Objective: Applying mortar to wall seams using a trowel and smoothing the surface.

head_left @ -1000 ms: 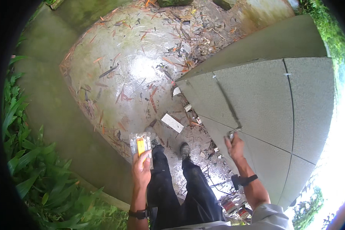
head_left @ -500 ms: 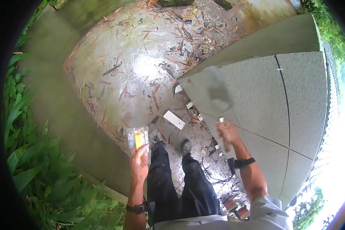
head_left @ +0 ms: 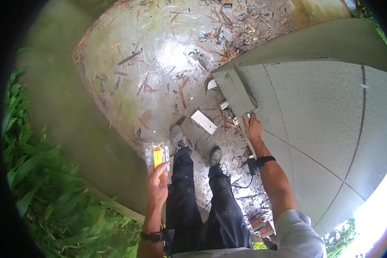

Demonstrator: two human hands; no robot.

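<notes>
My left hand [head_left: 158, 185] grips the yellow handle [head_left: 157, 158] of a small rectangular metal trowel [head_left: 149, 155], its plate smeared with pale material, held beside my left leg. With fingers wrapped round its handle, my right hand [head_left: 252, 127] holds a wide flat grey trowel [head_left: 239, 88]. That blade lies along the left edge of a large grey textured panelled surface [head_left: 314, 107] crossed by dark lines, near its far corner. Whether the blade presses on the surface is hard to tell.
A wet concrete floor [head_left: 129, 86] carries scattered leaves, a pale rectangular tile [head_left: 204, 121], offcuts and dark cables [head_left: 245, 187]. A mossy low wall [head_left: 51, 103] curves round the left, with green plants [head_left: 30, 176] beyond. My shoes stand between wall and panel. Containers [head_left: 260, 225] sit low right.
My right hand has moved forward and slightly left with the trowel, whose blade has shifted toward the panel's left edge. My left hand stays holding its trowel. The view has shifted slightly.
</notes>
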